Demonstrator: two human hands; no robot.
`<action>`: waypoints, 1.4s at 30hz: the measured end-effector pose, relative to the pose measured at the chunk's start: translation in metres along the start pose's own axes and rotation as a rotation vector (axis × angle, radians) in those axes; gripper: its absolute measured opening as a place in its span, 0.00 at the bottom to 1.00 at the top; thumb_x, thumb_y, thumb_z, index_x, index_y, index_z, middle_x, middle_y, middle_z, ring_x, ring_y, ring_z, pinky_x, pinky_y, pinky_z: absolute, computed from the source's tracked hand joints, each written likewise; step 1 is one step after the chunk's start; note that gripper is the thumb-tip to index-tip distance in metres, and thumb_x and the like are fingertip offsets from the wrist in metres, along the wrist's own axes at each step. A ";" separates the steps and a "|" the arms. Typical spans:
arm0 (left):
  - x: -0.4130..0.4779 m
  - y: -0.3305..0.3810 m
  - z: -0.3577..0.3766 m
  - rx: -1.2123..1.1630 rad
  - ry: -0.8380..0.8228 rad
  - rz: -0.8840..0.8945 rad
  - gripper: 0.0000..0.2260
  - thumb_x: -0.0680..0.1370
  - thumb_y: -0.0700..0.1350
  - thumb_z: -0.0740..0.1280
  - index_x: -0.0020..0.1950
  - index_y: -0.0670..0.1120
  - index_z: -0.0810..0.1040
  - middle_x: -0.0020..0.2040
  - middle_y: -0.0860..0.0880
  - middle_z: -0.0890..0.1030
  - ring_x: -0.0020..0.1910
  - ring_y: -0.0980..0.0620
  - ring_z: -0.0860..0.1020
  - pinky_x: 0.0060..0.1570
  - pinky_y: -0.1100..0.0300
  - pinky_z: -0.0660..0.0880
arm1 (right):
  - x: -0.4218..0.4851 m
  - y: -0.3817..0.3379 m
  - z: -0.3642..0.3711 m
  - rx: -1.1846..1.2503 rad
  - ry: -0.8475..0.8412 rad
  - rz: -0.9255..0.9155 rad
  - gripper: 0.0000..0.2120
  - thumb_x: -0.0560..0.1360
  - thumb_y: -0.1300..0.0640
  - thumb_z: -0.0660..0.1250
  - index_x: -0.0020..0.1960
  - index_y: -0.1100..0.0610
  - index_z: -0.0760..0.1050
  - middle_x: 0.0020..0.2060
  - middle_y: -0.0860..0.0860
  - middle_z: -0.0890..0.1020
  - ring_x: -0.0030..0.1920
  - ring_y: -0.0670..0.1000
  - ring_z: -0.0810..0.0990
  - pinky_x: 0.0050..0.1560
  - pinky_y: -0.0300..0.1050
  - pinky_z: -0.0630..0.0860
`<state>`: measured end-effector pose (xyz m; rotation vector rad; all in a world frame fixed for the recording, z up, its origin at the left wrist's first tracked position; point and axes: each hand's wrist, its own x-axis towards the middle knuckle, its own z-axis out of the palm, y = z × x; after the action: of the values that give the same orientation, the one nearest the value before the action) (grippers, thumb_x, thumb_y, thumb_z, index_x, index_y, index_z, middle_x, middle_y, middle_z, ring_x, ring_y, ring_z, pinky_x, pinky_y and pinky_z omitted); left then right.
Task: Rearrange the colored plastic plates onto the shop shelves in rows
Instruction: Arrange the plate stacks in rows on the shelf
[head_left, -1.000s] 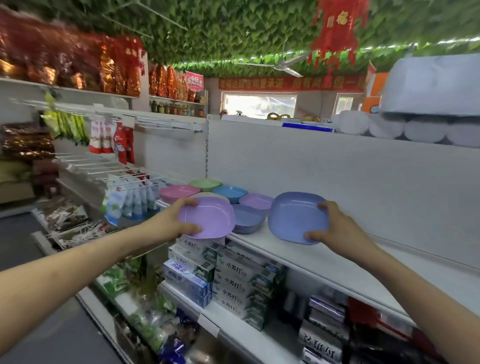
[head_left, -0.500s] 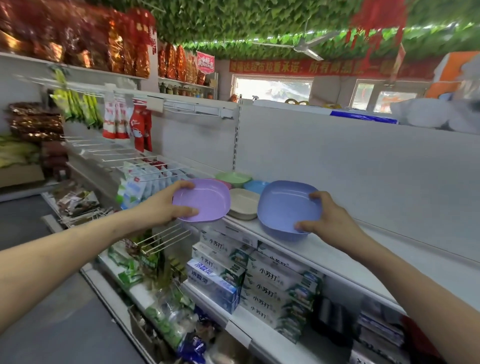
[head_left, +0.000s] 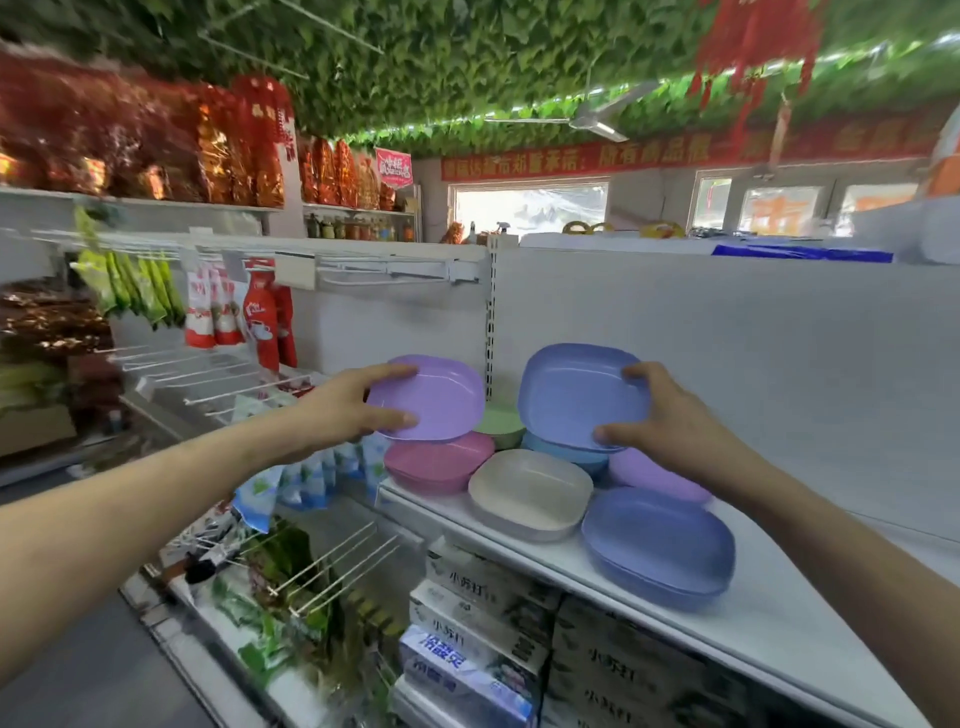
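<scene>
Holding two plates above the shelf (head_left: 779, 629)
Grasping lilac plate (head_left: 434, 400) in left hand (head_left: 340, 413) fingers (head_left: 387, 372), blue plate (head_left: 571, 395) in right hand (head_left: 672, 423) fingers (head_left: 640, 372), over the shelf's stacks (head_left: 530, 493).

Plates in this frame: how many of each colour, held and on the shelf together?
Purple: 2, held purple plate, shelf purple plate
Violet-blue: 2, held violet-blue plate, shelf violet-blue plate
Pink: 1, pink plate
Green: 1, green plate
Cream: 1, cream plate
Light blue: 1, light blue plate
Total: 8 visible; any nested underneath cannot be told.
</scene>
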<state>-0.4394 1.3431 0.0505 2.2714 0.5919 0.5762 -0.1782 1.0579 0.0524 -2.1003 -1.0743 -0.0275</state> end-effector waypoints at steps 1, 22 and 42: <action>0.007 -0.003 0.001 -0.010 -0.021 0.001 0.29 0.75 0.53 0.77 0.74 0.62 0.72 0.65 0.54 0.76 0.40 0.54 0.77 0.35 0.62 0.74 | 0.003 0.000 0.002 0.003 0.007 0.010 0.39 0.71 0.51 0.79 0.76 0.50 0.63 0.64 0.45 0.71 0.59 0.50 0.70 0.56 0.47 0.68; 0.120 -0.026 0.106 -0.207 -0.370 0.262 0.29 0.76 0.48 0.76 0.75 0.58 0.71 0.44 0.51 0.73 0.29 0.56 0.73 0.30 0.64 0.71 | -0.104 0.033 -0.021 -0.064 0.061 0.501 0.39 0.68 0.46 0.82 0.74 0.41 0.67 0.69 0.44 0.71 0.68 0.49 0.73 0.63 0.50 0.74; 0.124 -0.016 0.092 -0.209 -0.289 0.249 0.29 0.76 0.49 0.76 0.75 0.59 0.71 0.46 0.49 0.76 0.32 0.52 0.71 0.32 0.59 0.71 | -0.090 0.036 -0.013 -0.537 -0.379 0.537 0.38 0.71 0.34 0.74 0.78 0.40 0.68 0.75 0.45 0.71 0.71 0.51 0.72 0.71 0.51 0.68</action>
<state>-0.2936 1.3750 0.0075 2.1874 0.1019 0.3951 -0.2072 0.9750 0.0088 -2.9113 -0.7168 0.3980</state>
